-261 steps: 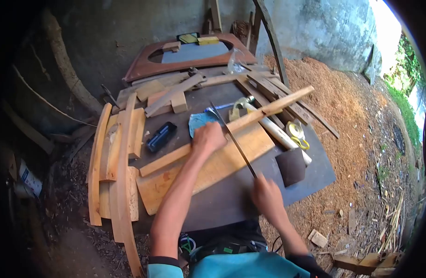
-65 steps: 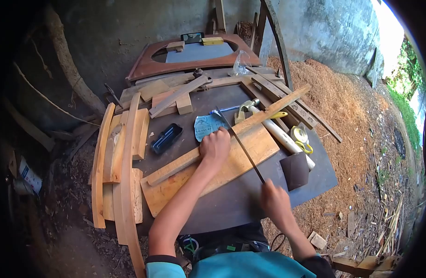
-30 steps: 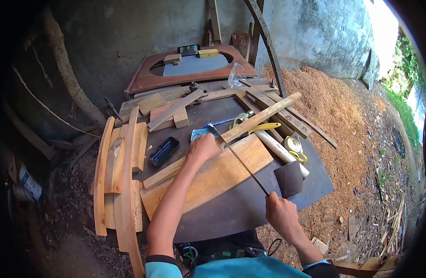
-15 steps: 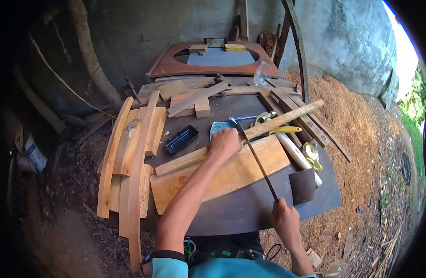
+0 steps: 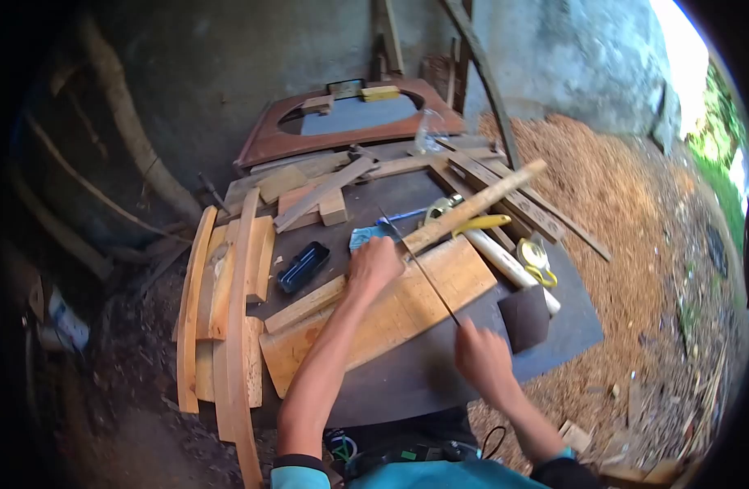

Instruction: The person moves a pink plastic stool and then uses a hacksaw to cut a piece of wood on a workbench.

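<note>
My left hand (image 5: 375, 265) presses down on a long narrow wood strip (image 5: 474, 205), its fingers wrapped around it. The strip lies slanted over a wide pale board (image 5: 391, 314) on the dark tabletop. In my right hand (image 5: 482, 359) is the near end of a long thin dark tool (image 5: 433, 287), perhaps a saw or a file; which one I cannot tell. The tool crosses the strip just right of my left hand, and its far end reaches past the strip. Beyond my left hand lies a light-blue packet (image 5: 365, 237).
Curved wood pieces (image 5: 242, 326) are stacked at the left. A dark-blue tray (image 5: 304, 267) sits mid-table. At the right are a yellow handle (image 5: 482, 223), a white tube (image 5: 513, 269), a tape roll (image 5: 533, 255) and dark sandpaper (image 5: 524, 318). Wood blocks (image 5: 333, 207) lie farther back.
My right hand has moved forward and left, and more of the tool reaches past the strip. The whole view has shifted and tilted slightly.
</note>
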### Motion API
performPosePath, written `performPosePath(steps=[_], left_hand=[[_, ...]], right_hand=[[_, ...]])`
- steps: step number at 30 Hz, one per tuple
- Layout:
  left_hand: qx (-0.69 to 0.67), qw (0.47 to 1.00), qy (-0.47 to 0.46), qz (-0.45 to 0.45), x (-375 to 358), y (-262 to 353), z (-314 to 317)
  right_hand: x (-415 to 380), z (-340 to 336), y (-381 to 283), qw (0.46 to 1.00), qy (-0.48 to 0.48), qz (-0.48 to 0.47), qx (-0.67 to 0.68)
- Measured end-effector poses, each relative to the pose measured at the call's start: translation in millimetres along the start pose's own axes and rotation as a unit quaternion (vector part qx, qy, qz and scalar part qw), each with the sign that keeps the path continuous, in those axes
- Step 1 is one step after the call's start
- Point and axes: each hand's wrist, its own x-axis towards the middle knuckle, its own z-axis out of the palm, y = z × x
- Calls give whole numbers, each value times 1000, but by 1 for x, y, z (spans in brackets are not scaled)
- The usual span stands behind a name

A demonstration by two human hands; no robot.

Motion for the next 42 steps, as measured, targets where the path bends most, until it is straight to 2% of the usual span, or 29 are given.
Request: performPosePath(steps=[2,4,7,9,12,15,16,19,20,22,25,27,30,32,34,37,42], left_hand=[[16,1000,16,3,1,2,0],[-9,1000,4,-21,-2,4,-6],[-25,998,-45,-42,0,4,-6],[-15,999,-19,-38,4,4,-9],[5,1000,-9,-22,-7,3,-3],[5,1000,4,-24,-5,9,-10],[-4,1000,-5,-25,-1,8,-13],[-16,997,-52,-50,-1,4,-10],[-9,998,-41,-49,3,3,-10],[0,999,-12,-47,5,2,-7],[-8,999,-6,-35,-4,8,-12],[1,1000,3,-28,-5,10,-14],[-6,999,-26,-27,-1,7,-11],[-2,999,-26,-38,-1,5,-6],[8,998,-10,-55,2,5,-11],[-6,998,-29,-63,4,4,-13],[7,999,1,-36,10,-2,-5]], right_hand=[[69,28,0,999,12,-37,36],[89,25,-16,998,42,-39,1],[6,22,8,996,70,-26,51],[-47,-4,18,996,-52,60,33],[-14,0,9,999,0,15,31],[95,43,-11,997,35,-29,59],[105,40,-19,997,42,-45,40],[45,26,4,999,-8,-31,32],[8,17,12,999,23,-15,40],[-26,-3,21,994,-76,66,36],[34,13,7,999,17,6,45],[93,43,-6,999,15,-45,25],[87,44,-7,999,12,-28,36],[15,32,19,996,70,-48,41],[-21,4,24,996,-58,58,42],[2,-6,26,996,18,82,13],[-2,1,40,998,-44,16,46]])
